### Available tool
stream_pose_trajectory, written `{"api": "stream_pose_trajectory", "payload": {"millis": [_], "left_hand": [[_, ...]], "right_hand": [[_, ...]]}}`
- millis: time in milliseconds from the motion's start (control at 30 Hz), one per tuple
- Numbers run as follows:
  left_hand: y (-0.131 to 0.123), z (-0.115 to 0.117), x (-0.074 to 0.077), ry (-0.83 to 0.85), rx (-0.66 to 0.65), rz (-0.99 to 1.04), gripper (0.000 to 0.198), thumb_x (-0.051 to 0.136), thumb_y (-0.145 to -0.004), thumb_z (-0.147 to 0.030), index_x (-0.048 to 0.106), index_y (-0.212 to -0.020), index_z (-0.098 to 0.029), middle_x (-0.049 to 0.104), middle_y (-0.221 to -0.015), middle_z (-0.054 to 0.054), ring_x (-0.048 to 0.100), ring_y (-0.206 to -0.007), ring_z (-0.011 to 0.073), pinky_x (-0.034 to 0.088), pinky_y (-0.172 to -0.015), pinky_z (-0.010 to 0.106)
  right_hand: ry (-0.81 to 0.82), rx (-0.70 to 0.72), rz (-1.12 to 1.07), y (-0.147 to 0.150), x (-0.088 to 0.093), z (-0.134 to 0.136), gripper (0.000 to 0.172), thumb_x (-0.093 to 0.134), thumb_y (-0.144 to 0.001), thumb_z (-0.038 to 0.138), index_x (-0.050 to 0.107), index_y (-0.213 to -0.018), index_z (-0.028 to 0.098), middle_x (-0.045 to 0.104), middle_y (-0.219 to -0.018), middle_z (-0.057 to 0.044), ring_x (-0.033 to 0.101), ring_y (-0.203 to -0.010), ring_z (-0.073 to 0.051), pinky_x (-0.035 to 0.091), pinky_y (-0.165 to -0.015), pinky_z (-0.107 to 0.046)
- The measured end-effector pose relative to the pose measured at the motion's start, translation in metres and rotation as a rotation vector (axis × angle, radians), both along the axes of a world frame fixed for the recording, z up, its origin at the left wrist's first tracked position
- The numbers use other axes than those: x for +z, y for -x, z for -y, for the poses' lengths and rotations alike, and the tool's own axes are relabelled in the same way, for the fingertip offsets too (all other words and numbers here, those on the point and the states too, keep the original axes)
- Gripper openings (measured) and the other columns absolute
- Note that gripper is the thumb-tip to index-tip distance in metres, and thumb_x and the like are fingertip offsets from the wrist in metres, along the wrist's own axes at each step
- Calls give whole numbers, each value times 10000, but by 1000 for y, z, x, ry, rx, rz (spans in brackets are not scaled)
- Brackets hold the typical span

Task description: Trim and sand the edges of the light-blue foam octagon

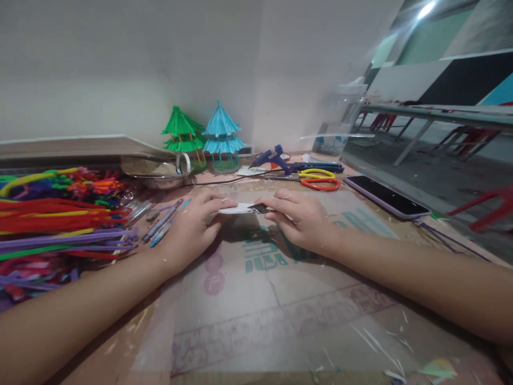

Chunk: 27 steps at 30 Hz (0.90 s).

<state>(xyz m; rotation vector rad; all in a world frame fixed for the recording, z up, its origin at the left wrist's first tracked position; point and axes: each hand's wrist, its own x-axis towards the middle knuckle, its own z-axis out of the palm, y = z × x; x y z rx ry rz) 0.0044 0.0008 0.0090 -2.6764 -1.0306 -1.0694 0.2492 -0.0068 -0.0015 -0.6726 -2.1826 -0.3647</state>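
Left hand (192, 227) and right hand (300, 219) pinching white paper strip (237, 209), cardboard-covered table (260, 299)

A craft workspace: pipe cleaners (60, 214), glue gun (270, 158), scissors (318, 179) crowd the table (280, 299).

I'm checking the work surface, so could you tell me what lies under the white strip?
Printed cardboard lies below the white strip, which the left hand and right hand pinch. Shadow and fingers hide the spot directly beneath.
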Motion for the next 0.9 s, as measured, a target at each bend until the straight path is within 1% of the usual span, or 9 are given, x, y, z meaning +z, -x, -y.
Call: {"api": "stream_pose_trajectory", "payload": {"millis": [100,300,533,667,900], "left_hand": [[0,0,0,-4,4,-13,289,527,-870,-81,661,-1087,-218,618,-1059,42,610,-975,166,511,-842,290],[1,2,-1,-23,-7,-68,308,501,-887,-87,640,-1118,-236,617,-1087,46,604,-1006,175,513,-855,299],[1,2,-1,-87,-12,-106,322,500,-871,-67,640,-1113,-227,633,-1103,60,614,-1008,186,521,-843,306],[0,3,-1,-109,-7,-129,333,503,-869,-65,639,-1130,-221,638,-1117,68,612,-1022,192,516,-859,314],[-1,4,-1,-125,-12,-133,323,492,-872,-62,647,-1119,-202,641,-1101,72,616,-1003,184,517,-849,299]], "right_hand": [[6,-4,5,0,0,0,283,434,-970,258,642,-1102,118,606,-770,-59,523,-665,-161,414,-600,-276],[-4,-20,38,0,-2,0,273,425,-972,262,641,-1106,163,618,-796,-50,535,-692,-161,390,-601,-280],[-21,-14,58,1,-1,2,271,431,-966,242,648,-1098,148,631,-796,-59,540,-686,-164,397,-597,-284],[-37,-4,61,2,-1,3,282,435,-964,233,659,-1093,120,630,-778,-63,528,-654,-155,374,-570,-280],[-62,-15,80,1,-1,2,265,440,-969,228,661,-1097,155,631,-763,-39,524,-639,-141,370,-562,-268]]}}
